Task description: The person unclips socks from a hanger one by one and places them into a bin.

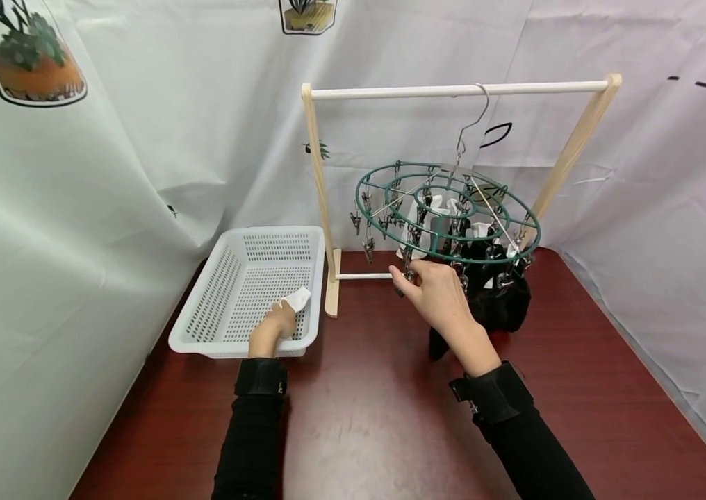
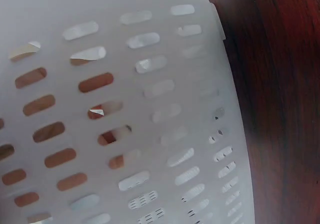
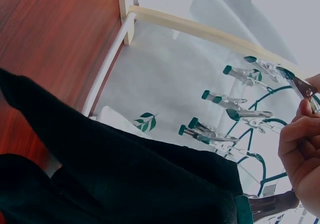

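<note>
My left hand is low inside the white plastic basket and grips a white cloth piece, perhaps a sock. In the left wrist view the basket's slotted wall covers most of that hand. My right hand is raised at the near rim of the round green hanger, pinching one of its metal clips between thumb and finger. Next to this hand, black cloth pieces hang from the hanger, one held by a clip. White cloth pieces hang farther back.
The hanger hooks onto the white rod of a wooden stand on the dark red table. Several other clips dangle from its rings. White printed fabric surrounds the table's back and sides.
</note>
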Demonstrator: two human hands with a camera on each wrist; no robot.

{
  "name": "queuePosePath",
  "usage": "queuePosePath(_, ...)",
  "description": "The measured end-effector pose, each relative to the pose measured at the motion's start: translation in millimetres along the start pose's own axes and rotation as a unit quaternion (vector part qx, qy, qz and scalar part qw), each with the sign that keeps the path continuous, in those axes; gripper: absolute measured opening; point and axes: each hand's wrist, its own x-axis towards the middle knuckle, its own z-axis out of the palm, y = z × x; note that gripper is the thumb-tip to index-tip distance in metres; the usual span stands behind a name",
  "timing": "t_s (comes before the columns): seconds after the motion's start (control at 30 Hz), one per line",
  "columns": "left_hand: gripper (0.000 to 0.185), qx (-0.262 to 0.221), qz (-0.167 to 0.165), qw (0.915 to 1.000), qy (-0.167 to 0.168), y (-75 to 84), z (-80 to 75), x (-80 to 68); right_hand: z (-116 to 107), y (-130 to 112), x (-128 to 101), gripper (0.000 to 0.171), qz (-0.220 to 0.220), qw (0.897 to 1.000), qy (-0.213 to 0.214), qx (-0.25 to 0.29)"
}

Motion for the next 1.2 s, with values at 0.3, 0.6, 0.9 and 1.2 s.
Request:
queuePosePath(0.3,0.039,-0.049,0.026,0.9957,0.073,0.5,-5.8,-6.6,-3.7,-0.1,-1.6,0.04,0.027,0.999,-0.029,0.009)
queuePosePath(0.6,0.048,-0.073,0.035,0.9833,0.163,8.8,-12.0,-14.1,-5.1,0.6,-3.4,0.033,0.031,0.999,-0.026,0.012)
queuePosePath(0.9,0.031,-0.164,0.216,0.8453,0.461,75.0,-27.4,-52.0,-11.9,-8.2,-16.8,0.048,0.036,0.998,0.023,0.043)
queuePosePath(1.2,0.026,-0.136,0.537,0.622,0.554,170.7,-15.9,-67.6,-37.6,-6.0,-42.3,0.02,0.01,0.988,0.134,0.077)
